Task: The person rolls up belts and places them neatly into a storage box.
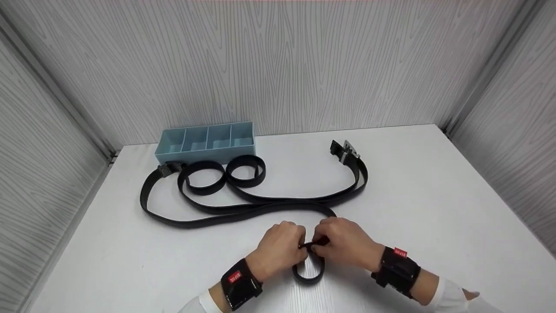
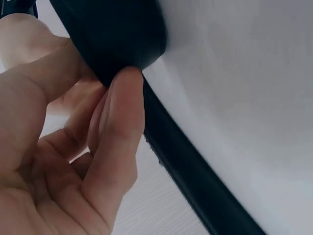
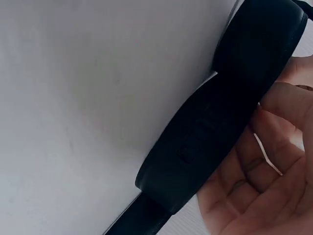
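Close to the front middle of the table, both hands work on the end of a black belt (image 1: 308, 281), which is bent into a small loop. My left hand (image 1: 281, 245) pinches the loop's left side; in the left wrist view, thumb and fingers close on the strap (image 2: 117, 39). On the other side, my right hand (image 1: 347, 243) grips the strap, its fingers curled against the band (image 3: 195, 142) in the right wrist view. This belt runs behind the right hand and back left to a metal buckle (image 1: 165, 169). Fingertips are partly hidden in the head view.
More black belt strap ends in two coils, a left coil (image 1: 202, 190) and a right coil (image 1: 245, 182). Metal buckles (image 1: 349, 151) lie at the back right. Behind the coils stands a blue four-part tray (image 1: 204, 155). Wood-grain panels (image 1: 304, 65) enclose the white table (image 1: 434, 195).
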Action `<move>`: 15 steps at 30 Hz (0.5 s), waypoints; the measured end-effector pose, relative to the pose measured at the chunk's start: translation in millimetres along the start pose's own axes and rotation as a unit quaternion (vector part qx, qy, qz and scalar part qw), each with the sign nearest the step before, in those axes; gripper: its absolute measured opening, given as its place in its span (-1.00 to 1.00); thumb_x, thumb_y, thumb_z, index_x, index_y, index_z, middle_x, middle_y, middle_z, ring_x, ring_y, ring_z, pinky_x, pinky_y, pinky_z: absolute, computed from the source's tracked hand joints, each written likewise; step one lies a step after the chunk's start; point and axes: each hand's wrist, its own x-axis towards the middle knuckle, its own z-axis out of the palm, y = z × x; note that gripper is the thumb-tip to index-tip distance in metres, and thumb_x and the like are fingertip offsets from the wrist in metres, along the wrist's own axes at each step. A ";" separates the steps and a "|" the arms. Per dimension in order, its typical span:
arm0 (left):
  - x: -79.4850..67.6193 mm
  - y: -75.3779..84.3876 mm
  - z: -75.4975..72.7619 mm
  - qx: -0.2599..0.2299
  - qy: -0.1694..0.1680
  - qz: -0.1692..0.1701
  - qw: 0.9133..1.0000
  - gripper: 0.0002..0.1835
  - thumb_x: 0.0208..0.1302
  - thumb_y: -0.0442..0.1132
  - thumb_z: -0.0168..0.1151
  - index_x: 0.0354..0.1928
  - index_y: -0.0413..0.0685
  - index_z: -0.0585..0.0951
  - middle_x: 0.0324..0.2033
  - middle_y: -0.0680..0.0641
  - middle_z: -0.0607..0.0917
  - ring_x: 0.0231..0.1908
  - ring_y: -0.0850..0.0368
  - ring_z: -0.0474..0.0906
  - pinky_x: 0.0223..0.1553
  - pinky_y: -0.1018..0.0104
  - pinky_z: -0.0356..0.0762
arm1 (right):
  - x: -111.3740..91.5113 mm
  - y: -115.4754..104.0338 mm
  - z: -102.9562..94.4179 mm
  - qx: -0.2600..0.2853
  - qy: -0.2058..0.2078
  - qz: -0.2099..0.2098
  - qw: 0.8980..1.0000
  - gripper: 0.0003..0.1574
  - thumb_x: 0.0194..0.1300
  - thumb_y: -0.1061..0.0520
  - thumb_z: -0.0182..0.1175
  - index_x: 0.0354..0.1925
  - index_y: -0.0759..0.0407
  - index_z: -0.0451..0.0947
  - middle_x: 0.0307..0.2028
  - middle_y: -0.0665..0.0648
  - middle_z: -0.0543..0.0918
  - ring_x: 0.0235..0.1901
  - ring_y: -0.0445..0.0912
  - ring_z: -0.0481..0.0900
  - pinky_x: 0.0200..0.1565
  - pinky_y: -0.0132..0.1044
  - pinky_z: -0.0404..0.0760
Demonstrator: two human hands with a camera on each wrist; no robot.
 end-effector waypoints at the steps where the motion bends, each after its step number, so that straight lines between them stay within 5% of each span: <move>1: -1.0 -0.4 0.5 0.000 0.008 -0.002 1.000 -0.79 -0.02 -0.32 0.44 -0.61 0.00 0.55 -0.63 0.14 0.49 -0.58 0.24 0.40 -0.56 0.32 0.33 | -0.9 -1.0 -0.4 -0.010 0.002 0.008 1.000 -0.86 0.11 0.10 0.50 -0.38 0.03 0.70 -0.40 -0.13 0.62 -0.36 -0.24 0.52 -0.30 -0.29 0.55; 8: -7.7 -0.6 0.7 0.005 0.051 -0.029 0.998 -0.79 -0.06 -0.35 0.42 -0.60 -0.02 0.53 -0.62 0.10 0.53 -0.58 0.20 0.47 -0.59 0.30 0.37 | -0.9 -4.0 -1.7 -0.029 0.009 0.019 0.999 -0.86 0.02 0.12 0.44 -0.42 0.03 0.65 -0.46 -0.15 0.55 -0.44 -0.26 0.43 -0.42 -0.33 0.43; 15: -4.7 -1.5 -2.7 -0.014 0.000 -0.022 1.000 -0.85 0.02 -0.34 0.43 -0.48 -0.07 0.59 -0.53 0.10 0.48 -0.49 0.24 0.42 -0.49 0.34 0.37 | 3.8 -0.7 -1.7 0.022 0.003 -0.019 1.000 -0.85 0.03 0.28 0.43 -0.48 0.04 0.68 -0.53 -0.15 0.59 -0.46 -0.29 0.46 -0.37 -0.36 0.47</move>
